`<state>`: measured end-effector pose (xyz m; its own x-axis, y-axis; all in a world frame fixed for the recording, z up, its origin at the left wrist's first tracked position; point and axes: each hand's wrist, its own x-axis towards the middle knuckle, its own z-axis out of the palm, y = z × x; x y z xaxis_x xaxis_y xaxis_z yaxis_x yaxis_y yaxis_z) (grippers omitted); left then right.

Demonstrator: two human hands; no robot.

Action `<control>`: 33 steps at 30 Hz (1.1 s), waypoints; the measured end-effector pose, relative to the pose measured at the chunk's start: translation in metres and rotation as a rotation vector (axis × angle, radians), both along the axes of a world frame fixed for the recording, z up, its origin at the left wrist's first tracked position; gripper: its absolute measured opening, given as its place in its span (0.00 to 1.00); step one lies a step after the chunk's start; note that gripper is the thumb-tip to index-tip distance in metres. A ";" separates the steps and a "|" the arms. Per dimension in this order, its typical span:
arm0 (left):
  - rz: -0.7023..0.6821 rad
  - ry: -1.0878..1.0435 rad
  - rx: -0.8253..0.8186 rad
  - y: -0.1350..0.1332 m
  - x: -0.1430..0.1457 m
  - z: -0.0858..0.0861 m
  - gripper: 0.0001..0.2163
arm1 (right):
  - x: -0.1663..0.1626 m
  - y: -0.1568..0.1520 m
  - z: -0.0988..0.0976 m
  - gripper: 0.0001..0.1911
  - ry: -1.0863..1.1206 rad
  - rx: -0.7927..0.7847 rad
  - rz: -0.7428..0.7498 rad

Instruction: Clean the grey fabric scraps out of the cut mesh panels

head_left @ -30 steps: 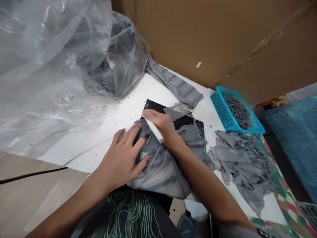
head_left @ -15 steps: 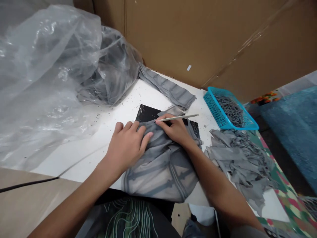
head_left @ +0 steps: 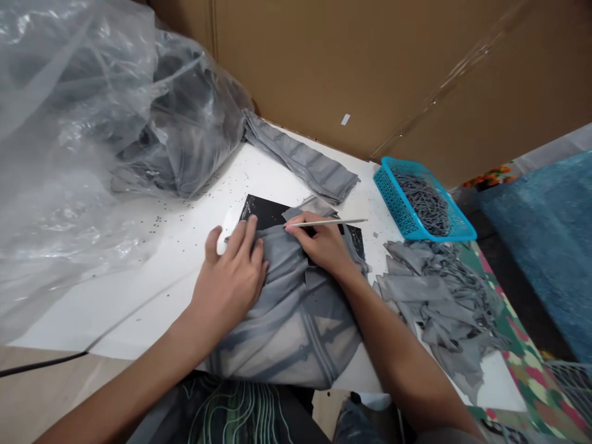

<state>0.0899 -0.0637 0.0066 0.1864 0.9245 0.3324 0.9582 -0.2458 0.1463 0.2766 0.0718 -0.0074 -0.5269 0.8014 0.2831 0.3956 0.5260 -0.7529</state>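
Observation:
A sheer grey fabric (head_left: 289, 302) with darker stripes lies bunched over a black board (head_left: 264, 211) and hangs towards my lap. My left hand (head_left: 231, 271) rests on the fabric's left side, fingers apart and stretched forward. Pinched between thumb and fingers of my right hand (head_left: 324, 243) is a thin pale stick-like tool (head_left: 342, 221), its long end sticking out to the right. The fingertips of that hand press near the fabric's top edge. Whatever the tool's left tip touches is hidden or too small to make out.
A clear plastic bag (head_left: 198, 117) of dark cloth stands at left. Folded grey strips (head_left: 300, 157) lie behind the board. At right are a blue basket (head_left: 393, 197) of thin grey strips and a heap of grey scraps (head_left: 444, 302). A cardboard wall (head_left: 324, 68) closes the back.
My left hand has shifted at the fabric's edge, its thumb now tucked out of sight and its fingers further forward. The right hand keeps the pale tool in nearly the same place. The view has moved slightly.

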 end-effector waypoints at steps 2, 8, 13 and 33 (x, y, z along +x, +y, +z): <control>-0.096 0.094 -0.028 0.004 0.001 -0.002 0.17 | 0.002 0.001 0.001 0.08 0.009 -0.017 0.020; -0.134 0.244 -0.091 0.008 0.003 -0.006 0.20 | 0.006 0.002 0.003 0.07 0.018 -0.054 0.042; -0.088 0.204 -0.126 0.004 0.007 -0.004 0.22 | 0.007 0.002 0.002 0.07 0.030 -0.057 0.050; -0.118 0.120 -0.131 0.005 0.007 -0.005 0.22 | 0.007 0.003 -0.001 0.07 0.033 -0.007 0.078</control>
<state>0.0967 -0.0591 0.0019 0.3265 0.9280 0.1794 0.9365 -0.3433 0.0711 0.2834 0.0751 -0.0084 -0.5784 0.7601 0.2961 0.3283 0.5492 -0.7685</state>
